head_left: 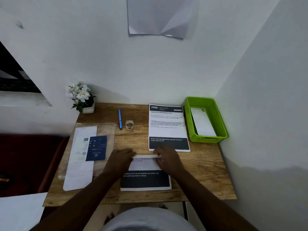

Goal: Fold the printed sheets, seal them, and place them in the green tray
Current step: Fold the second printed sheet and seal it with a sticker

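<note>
A printed sheet (145, 178) with a dark band lies at the desk's front middle, its far edge turned over toward me. My left hand (120, 160) and my right hand (167, 158) both press on that folded edge, fingers on the paper. A second printed sheet (168, 125) headed "2400" lies flat behind it. The green tray (222, 129) stands at the back right against the wall, with a folded white paper (202, 122) inside. A small roll of clear tape (129, 125) sits mid-desk.
A blue pen (120, 118) lies left of the tape. A clear packet with white and blue envelopes (85, 155) covers the desk's left side. A potted white flower (82, 97) stands at the back left corner. Walls close in behind and on the right.
</note>
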